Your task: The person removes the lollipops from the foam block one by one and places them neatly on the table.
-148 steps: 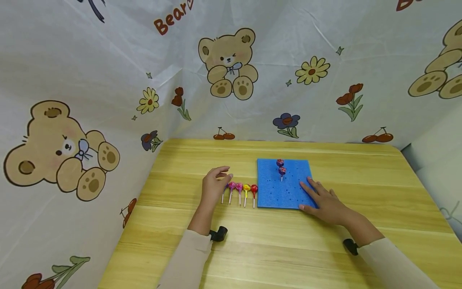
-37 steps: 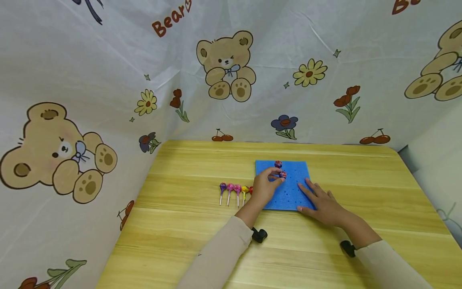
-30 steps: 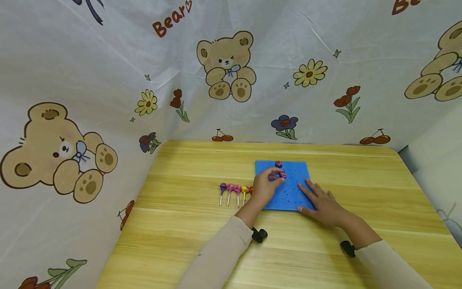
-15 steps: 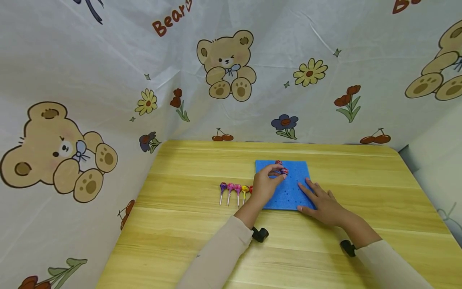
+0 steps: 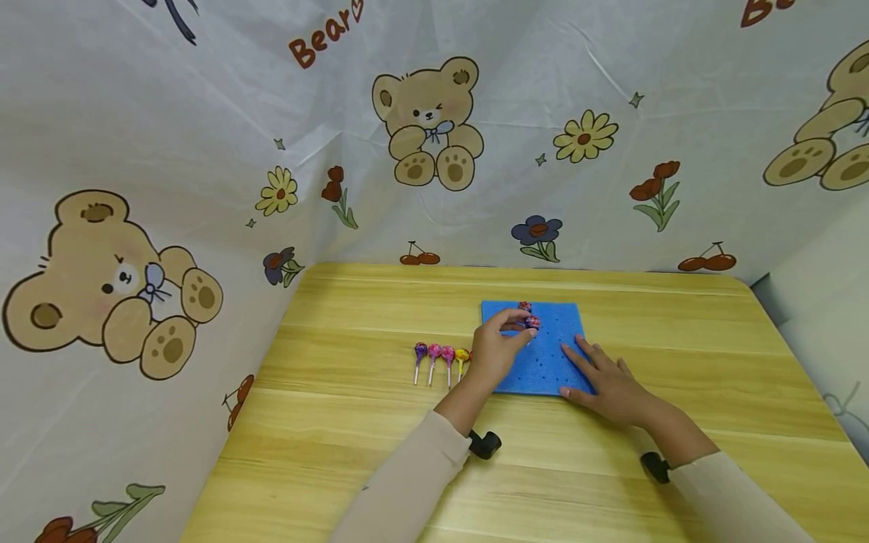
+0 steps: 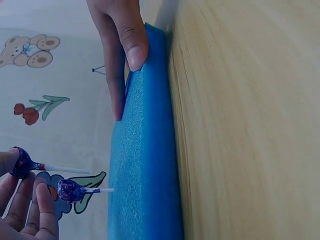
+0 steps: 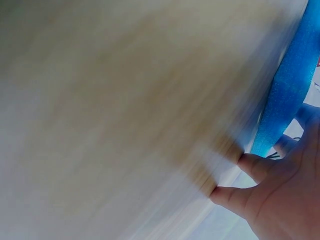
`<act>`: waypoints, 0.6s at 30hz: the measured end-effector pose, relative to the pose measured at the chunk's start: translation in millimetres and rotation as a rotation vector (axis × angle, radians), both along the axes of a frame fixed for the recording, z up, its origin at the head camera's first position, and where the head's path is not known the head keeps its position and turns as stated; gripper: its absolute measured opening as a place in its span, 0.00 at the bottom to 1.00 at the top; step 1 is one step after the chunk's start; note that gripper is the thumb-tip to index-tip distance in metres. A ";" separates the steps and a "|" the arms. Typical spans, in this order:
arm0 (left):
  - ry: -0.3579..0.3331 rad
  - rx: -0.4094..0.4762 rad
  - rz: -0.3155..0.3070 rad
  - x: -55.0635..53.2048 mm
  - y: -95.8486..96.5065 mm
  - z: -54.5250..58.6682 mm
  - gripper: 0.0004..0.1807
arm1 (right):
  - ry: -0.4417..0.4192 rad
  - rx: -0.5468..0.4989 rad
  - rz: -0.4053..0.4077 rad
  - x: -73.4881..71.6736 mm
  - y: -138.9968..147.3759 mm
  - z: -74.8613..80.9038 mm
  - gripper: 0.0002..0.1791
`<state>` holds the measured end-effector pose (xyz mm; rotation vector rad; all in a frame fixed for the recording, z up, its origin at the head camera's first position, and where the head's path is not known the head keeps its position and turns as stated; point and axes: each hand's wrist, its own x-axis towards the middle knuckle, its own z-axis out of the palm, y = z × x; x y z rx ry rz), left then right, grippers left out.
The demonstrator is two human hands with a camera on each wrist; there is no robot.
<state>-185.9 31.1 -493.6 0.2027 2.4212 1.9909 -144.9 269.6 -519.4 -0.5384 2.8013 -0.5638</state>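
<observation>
My left hand [image 5: 494, 351] pinches a purple lollipop [image 5: 532, 323] by its wrapped head over the blue foam block [image 5: 516, 377]. In the left wrist view, the held lollipop [image 6: 47, 167] points its white stick toward the foam, with a gap before the surface. Just beside it, a second purple lollipop [image 6: 72, 191] has its stick end at the foam; in the head view, its head [image 5: 525, 305] shows behind my left fingers. My right hand [image 5: 614, 386] rests on the foam's right side, fingers spread. The right wrist view shows fingertips [image 7: 243, 159] down at the table.
Left of the foam lies a row of lollipops on the wooden table [image 5: 563, 483]: purple [image 5: 421, 350], two pink [image 5: 448, 353] and yellow [image 5: 462, 355]; a red one is mostly hidden by my left hand. A bear-print cloth [image 5: 502, 211] hangs behind the table.
Earlier my left hand was at the row and two lollipops stood in the foam. It has since moved right, gripped the nearer one and raised it slightly. My right hand stays put.
</observation>
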 end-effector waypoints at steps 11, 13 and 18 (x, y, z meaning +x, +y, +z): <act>-0.047 0.046 0.036 7.7 -16.7 2.0 0.15 | -0.014 0.005 -0.005 -0.3 1.1 -2.6 0.48; -0.043 0.059 0.041 8.9 -20.6 2.3 0.14 | -0.013 0.004 -0.004 -0.2 0.9 -2.5 0.48; -0.035 0.082 0.051 12.7 -29.7 5.2 0.15 | -0.007 0.001 -0.004 -0.5 1.4 -3.3 0.49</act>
